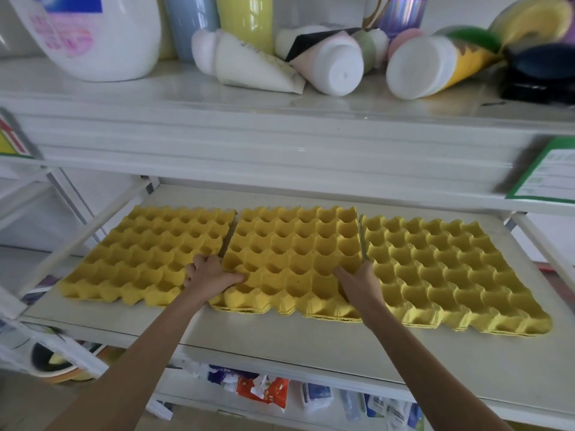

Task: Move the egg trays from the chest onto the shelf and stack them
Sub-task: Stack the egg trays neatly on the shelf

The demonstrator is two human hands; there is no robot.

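Three yellow egg trays lie side by side on the white middle shelf point(280, 343). The middle tray point(295, 256) sits on top of others, forming a small stack. My left hand point(208, 273) grips the middle tray's left edge near the front, thumb in a cup. Along that tray's right edge my right hand point(357, 279) holds on, fingers curled round the rim. The left tray point(149, 253) and the right tray point(445, 269) lie flat and untouched. The chest is out of view.
The upper shelf point(249, 101) carries a large white detergent jug point(93, 35), tall bottles and several tubes lying on their sides. A green-edged label point(547, 172) hangs at the right. Packets point(264, 390) fill the shelf below. A metal rack frame point(62, 194) stands left.
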